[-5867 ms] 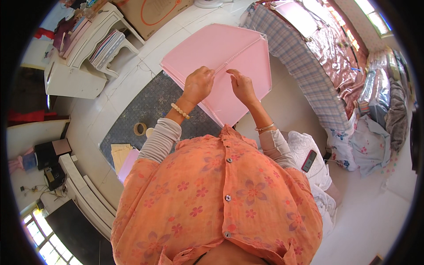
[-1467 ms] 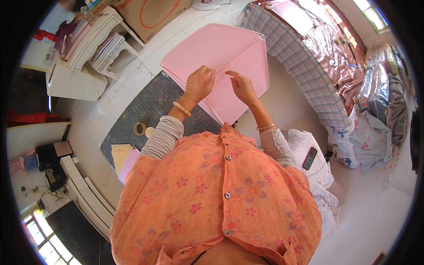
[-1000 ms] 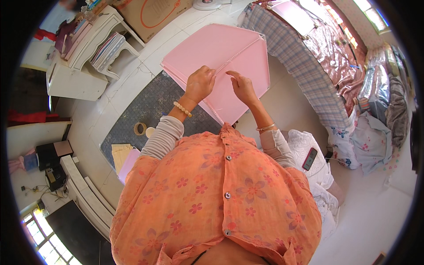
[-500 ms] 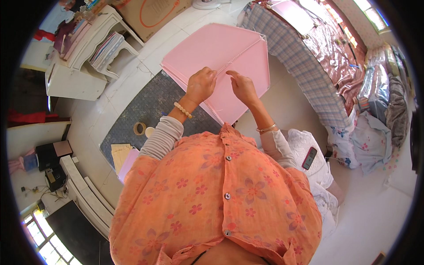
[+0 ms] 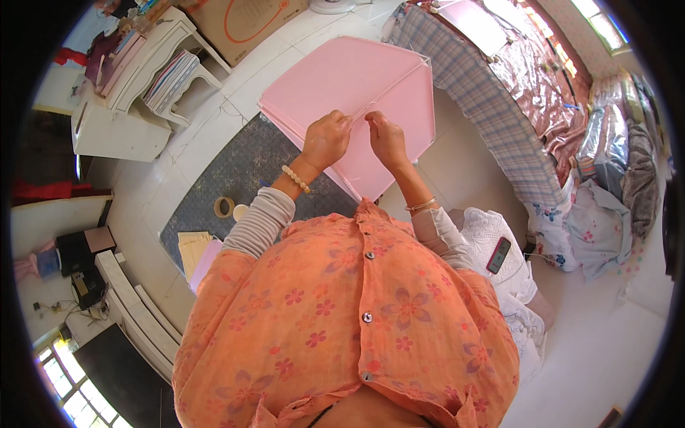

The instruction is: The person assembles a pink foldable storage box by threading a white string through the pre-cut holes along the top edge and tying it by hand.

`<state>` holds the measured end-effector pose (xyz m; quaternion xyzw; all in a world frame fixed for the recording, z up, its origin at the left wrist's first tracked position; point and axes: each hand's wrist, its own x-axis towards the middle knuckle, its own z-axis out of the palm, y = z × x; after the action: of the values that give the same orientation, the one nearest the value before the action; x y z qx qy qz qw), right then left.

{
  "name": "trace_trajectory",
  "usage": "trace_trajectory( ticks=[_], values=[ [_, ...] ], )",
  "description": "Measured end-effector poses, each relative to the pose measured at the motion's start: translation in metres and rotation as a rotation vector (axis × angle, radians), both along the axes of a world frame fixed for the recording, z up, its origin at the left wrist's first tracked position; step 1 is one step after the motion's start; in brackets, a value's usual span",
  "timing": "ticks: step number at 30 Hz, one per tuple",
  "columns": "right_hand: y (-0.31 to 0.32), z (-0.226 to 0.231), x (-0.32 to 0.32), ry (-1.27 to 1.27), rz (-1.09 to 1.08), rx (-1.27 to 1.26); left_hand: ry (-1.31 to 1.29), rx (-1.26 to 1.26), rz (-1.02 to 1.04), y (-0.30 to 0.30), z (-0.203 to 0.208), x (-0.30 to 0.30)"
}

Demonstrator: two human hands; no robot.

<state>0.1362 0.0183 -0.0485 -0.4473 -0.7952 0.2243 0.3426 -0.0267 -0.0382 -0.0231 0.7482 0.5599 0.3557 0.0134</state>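
Pink panel (image 5: 332, 80), upper centre of frame, braided seam (image 5: 392, 86) uppermost, presumably for access by left hand (image 5: 328, 138) and right hand (image 5: 387, 139); fingers curled narrowly, any grip indeterminable.

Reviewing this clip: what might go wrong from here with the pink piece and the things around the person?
The left hand and right hand sit close together by the white cord-like seam of the pink piece; an uneven pull might pucker it.
The beaded bracelet on the left wrist might snag on the pink piece's near edge.
The phone-like device lies loose on white cloth, so a bump might send it sliding.
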Motion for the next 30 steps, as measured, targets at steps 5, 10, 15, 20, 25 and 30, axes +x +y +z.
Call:
trace_trajectory(
  ticks=[5, 10, 15, 20, 25, 30],
  values=[
    [0.001, 0.008, -0.012, -0.115, -0.102, -0.078, -0.006, -0.041, 0.002, -0.001, -0.002, 0.005],
    [-0.004, 0.023, -0.027, -0.191, -0.139, -0.092, -0.043, 0.028, 0.016, 0.002, -0.002, 0.007],
    [0.012, 0.044, -0.024, -0.295, 0.021, -0.096, -0.002, -0.038, 0.039, -0.002, 0.004, -0.005],
    [0.024, 0.064, -0.005, -0.468, 0.054, -0.125, -0.042, -0.026, 0.065, -0.029, -0.003, -0.011],
    [0.038, 0.081, -0.006, -0.441, 0.108, 0.123, -0.190, 0.125, 0.070, -0.025, -0.014, -0.009],
    [0.064, 0.079, -0.022, -0.668, 0.332, 0.027, -0.221, 0.212, 0.032, -0.018, -0.012, -0.013]
  ],
)
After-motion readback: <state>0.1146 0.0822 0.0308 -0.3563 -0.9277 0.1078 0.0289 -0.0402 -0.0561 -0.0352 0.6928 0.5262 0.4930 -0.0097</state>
